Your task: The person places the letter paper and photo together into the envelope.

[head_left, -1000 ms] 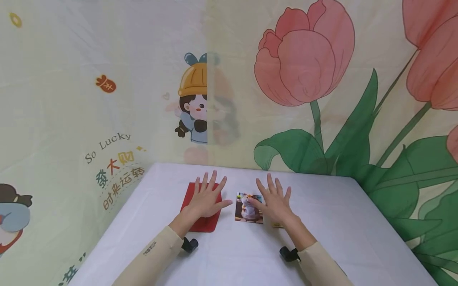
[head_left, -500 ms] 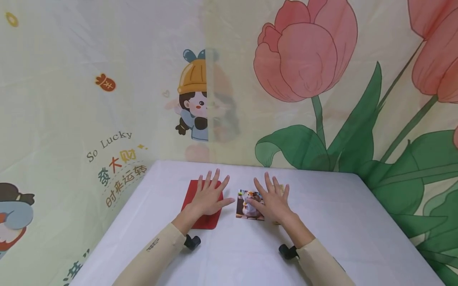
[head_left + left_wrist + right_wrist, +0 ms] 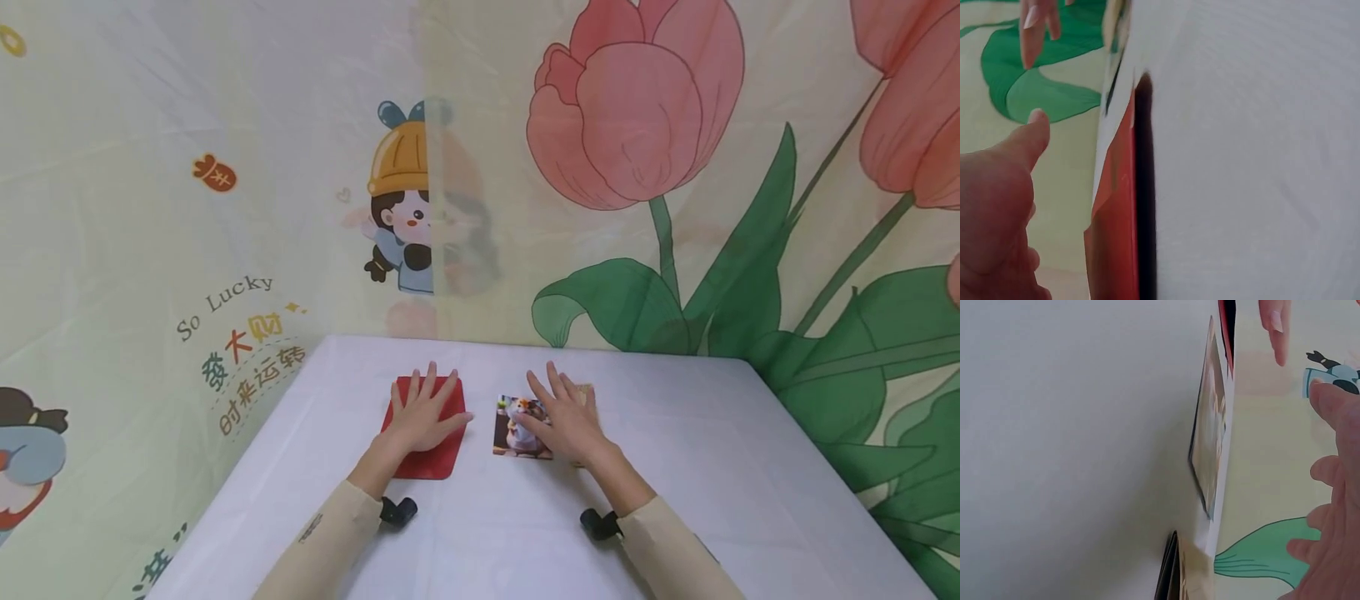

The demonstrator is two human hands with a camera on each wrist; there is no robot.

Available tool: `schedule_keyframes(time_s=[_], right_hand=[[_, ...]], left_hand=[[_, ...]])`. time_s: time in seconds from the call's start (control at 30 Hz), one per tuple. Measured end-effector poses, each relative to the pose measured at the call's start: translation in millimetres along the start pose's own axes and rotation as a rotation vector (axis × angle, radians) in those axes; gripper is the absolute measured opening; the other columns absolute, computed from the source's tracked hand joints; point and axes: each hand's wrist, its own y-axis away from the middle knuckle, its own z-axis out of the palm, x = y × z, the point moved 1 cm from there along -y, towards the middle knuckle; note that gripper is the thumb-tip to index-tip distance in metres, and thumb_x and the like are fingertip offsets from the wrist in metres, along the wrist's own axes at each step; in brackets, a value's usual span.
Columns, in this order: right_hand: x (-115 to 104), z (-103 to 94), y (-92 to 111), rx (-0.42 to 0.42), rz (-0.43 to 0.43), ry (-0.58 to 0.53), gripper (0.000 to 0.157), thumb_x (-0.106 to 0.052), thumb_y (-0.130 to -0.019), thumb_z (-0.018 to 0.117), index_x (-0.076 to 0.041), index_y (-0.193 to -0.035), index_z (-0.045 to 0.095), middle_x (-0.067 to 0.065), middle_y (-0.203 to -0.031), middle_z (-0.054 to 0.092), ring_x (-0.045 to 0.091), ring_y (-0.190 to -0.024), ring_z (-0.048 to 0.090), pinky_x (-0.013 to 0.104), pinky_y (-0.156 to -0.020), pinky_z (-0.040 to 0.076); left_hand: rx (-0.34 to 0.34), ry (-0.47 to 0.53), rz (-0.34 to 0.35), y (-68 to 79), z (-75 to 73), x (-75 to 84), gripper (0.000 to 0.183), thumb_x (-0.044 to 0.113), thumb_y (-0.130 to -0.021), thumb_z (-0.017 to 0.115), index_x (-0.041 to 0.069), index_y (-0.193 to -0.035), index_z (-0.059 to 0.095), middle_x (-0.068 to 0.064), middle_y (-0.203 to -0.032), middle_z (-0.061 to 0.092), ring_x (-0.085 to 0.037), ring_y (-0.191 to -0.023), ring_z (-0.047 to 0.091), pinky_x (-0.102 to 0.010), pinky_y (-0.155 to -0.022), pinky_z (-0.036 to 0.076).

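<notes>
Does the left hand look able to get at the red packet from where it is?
Most likely yes: the left hand hovers, open, over the red packet, and nothing shows in between.

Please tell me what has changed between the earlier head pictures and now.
The left hand has shifted left over the flat red item. The right hand has also moved slightly left, uncovering more of the tan item beneath it. Nothing was taken hold of or let go. The red item, picture card and tan item stayed put.

Head view high, wrist views low.
</notes>
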Motion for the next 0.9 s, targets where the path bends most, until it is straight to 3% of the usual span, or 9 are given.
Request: schedule_keyframes(time_s=[0.17, 0.4, 0.6, 0.9], right_hand=[[-10.0, 0.2, -4.3, -0.014, -0.008, -0.059, 0.082, -0.064, -0.098, 0.058, -0.027, -0.165, 0.028, 0.014, -0.175, 0.011, 0.045, -0.159, 0.019, 0.079, -0.119, 0.006], [-26.2, 10.3, -16.5, -0.038, -0.037, -0.099, 0.082, -0.066, -0.098, 0.057, -0.027, -0.165, 0.03, 0.012, -0.174, 0.016, 0.039, -0.159, 0.024, 0.073, -0.124, 0.009], [-38.9, 18.7, -22.8, -0.048, -0.062, -0.115, 0.079, -0.063, -0.098, 0.058, -0.025, -0.164, 0.033, 0.012, -0.173, 0.02, 0.036, -0.158, 0.027, 0.07, -0.125, 0.011], [-58.3, 35.8, -27.9, -0.117, -0.11, -0.069, 0.08, -0.064, -0.098, 0.057, -0.026, -0.163, 0.034, 0.009, -0.172, 0.027, 0.035, -0.156, 0.032, 0.068, -0.126, 0.011]], left_hand=[[-0.031, 0.096, -0.029, 1.9, 0.3, -13.8, 0.095, 0.069, -0.091, 0.062, 0.033, -0.167, 0.018, -0.014, -0.176, 0.006, -0.047, -0.16, 0.005, -0.081, -0.118, 0.003], [-0.09, 0.125, -0.069, 3.2, -3.8, -24.7, 0.095, 0.064, -0.09, 0.067, 0.029, -0.167, 0.022, -0.015, -0.174, 0.011, -0.049, -0.159, 0.008, -0.081, -0.117, 0.012], [-0.126, 0.135, -0.063, 5.4, -8.6, -27.4, 0.091, 0.058, -0.092, 0.069, 0.025, -0.166, 0.025, -0.018, -0.174, 0.012, -0.052, -0.158, 0.007, -0.079, -0.119, 0.013], [-0.129, 0.16, -0.065, 9.9, -12.2, -27.3, 0.084, 0.046, -0.093, 0.074, 0.015, -0.162, 0.037, -0.024, -0.171, 0.019, -0.052, -0.158, 0.012, -0.074, -0.12, 0.023]])
